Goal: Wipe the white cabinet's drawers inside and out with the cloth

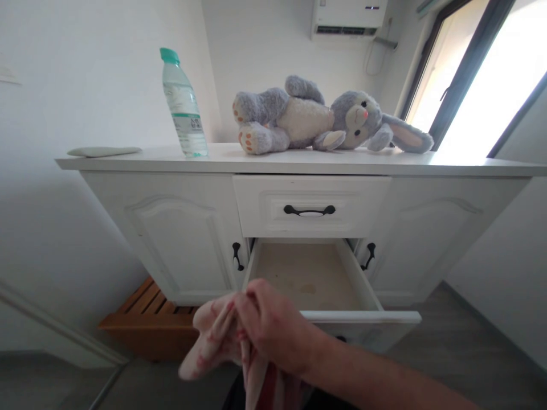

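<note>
My right hand (pixel 273 330) is closed around a pink and white cloth (pixel 209 341) that hangs down at the bottom middle of the view. The hand is just in front of the front panel of an open lower drawer (pixel 363 316) in a white cabinet (pixel 171 239). The inside of the drawer shows a bare, slightly stained bottom. My left hand is out of sight.
On the cabinet top stand a water bottle with a green cap (pixel 183 105), a grey plush rabbit lying on its side (pixel 325 117) and a flat pale object (pixel 105 151). The upper drawer (pixel 310 208) is closed. A wooden rack (pixel 149 313) sits on the floor at left.
</note>
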`<state>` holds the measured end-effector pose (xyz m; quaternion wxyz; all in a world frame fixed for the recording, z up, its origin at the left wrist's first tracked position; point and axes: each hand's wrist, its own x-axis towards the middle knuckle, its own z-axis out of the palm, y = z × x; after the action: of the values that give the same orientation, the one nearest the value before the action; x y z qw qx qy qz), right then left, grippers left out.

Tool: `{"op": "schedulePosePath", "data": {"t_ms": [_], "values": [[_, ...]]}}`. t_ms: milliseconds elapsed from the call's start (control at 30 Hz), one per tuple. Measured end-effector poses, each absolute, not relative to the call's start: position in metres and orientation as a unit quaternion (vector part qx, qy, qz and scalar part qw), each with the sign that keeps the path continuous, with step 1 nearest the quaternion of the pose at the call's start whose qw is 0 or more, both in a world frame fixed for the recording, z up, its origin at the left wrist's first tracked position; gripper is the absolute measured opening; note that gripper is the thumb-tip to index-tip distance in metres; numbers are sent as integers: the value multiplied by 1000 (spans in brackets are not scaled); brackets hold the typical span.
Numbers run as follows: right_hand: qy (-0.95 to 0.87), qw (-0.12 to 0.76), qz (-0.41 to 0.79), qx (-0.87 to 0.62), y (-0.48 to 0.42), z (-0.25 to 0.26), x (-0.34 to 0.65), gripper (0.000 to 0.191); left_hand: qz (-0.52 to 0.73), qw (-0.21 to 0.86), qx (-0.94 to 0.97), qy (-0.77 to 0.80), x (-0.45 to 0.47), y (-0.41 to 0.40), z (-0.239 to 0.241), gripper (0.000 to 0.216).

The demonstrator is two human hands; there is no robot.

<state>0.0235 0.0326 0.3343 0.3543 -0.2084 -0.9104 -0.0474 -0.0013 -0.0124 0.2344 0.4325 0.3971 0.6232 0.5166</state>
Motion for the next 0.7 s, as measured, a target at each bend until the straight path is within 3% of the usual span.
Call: {"op": "schedulePosePath", "data": {"t_ms": [100,167,300,433,567,700], "values": [[-797,496,34,-342,38,354,63,25,561,569,295,523,5,-28,191,42],[-752,541,30,-375,36,362,90,28,581,651,209,442,8,-32,175,48],[-824,427,19,-372,18,350,110,31,602,662,144,424,10,-33,174,46],[-885,303,-98,-339,5,316,105,25,609,635,135,456,9,-36,187,43],[-875,331,-179,-303,5,293,146,30,604,626,144,472,7,-37,189,40],[-811,363,-270,-372,6,278,232,31,616,626,139,457,11,-30,184,46]]}}
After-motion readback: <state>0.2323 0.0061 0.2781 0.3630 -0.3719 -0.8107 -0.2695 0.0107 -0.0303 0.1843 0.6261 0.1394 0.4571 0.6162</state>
